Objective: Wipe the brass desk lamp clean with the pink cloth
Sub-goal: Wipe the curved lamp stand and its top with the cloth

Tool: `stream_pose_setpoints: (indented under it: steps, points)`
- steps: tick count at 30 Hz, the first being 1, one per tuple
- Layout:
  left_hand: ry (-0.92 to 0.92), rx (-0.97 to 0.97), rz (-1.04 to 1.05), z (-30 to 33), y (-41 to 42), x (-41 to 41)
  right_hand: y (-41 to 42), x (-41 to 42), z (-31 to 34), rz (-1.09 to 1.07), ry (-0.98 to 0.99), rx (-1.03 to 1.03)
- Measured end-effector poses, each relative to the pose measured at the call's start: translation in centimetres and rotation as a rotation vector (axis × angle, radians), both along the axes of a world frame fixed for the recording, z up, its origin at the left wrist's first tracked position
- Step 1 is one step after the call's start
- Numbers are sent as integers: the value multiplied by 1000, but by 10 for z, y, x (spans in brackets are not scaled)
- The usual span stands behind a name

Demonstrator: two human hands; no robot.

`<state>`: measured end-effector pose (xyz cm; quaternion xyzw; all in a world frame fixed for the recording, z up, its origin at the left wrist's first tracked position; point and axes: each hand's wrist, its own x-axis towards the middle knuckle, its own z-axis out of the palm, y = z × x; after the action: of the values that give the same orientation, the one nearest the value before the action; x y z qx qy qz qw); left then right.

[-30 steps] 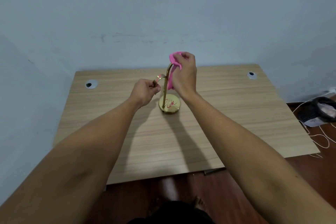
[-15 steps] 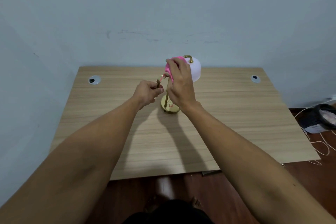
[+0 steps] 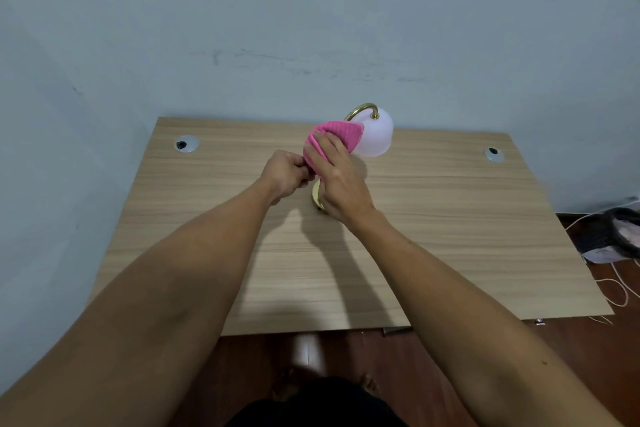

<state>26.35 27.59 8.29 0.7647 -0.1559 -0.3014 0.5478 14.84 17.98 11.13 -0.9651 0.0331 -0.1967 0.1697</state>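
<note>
The brass desk lamp (image 3: 363, 109) stands near the back middle of the wooden desk (image 3: 450, 218), its curved brass neck ending in a white shade (image 3: 375, 137). Only a sliver of its round brass base (image 3: 315, 196) shows beside my right wrist. My right hand (image 3: 337, 177) presses the pink cloth (image 3: 337, 133) against the lamp's upper stem, just left of the shade. My left hand (image 3: 287, 175) is closed on a lower brass part of the lamp, which my fingers hide.
Two round cable grommets sit in the desk, one at the back left (image 3: 186, 143) and one at the back right (image 3: 493, 153). A grey wall rises right behind the desk. On the floor at right lie a dark bundle (image 3: 620, 236) and white cords (image 3: 620, 288).
My right hand with the pink cloth has slid down from the top of the lamp's arch, and the white shade now shows. My left hand keeps its grip.
</note>
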Motion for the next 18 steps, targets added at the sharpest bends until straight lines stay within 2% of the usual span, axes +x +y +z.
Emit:
stream_pose_setpoints:
  steps: [3, 6, 8, 13, 15, 18]
  points:
    - [11, -25, -10, 0, 0, -1, 12, 0, 1, -90, -78, 261]
    - [28, -35, 6, -1, 2, 1, 15, 2, 4, -130, -129, 316]
    - [30, -38, 0, -2, 1, 1, 12, 2, 5, -115, -140, 263]
    - [23, -16, -1, -4, 3, 2, -9, -4, 9, 117, -67, -149]
    - [25, -26, 5, -5, 1, 1, -9, -5, 13, 55, -77, -114]
    - [29, -32, 8, -3, 0, 0, 0, -3, 16, -151, -68, 21]
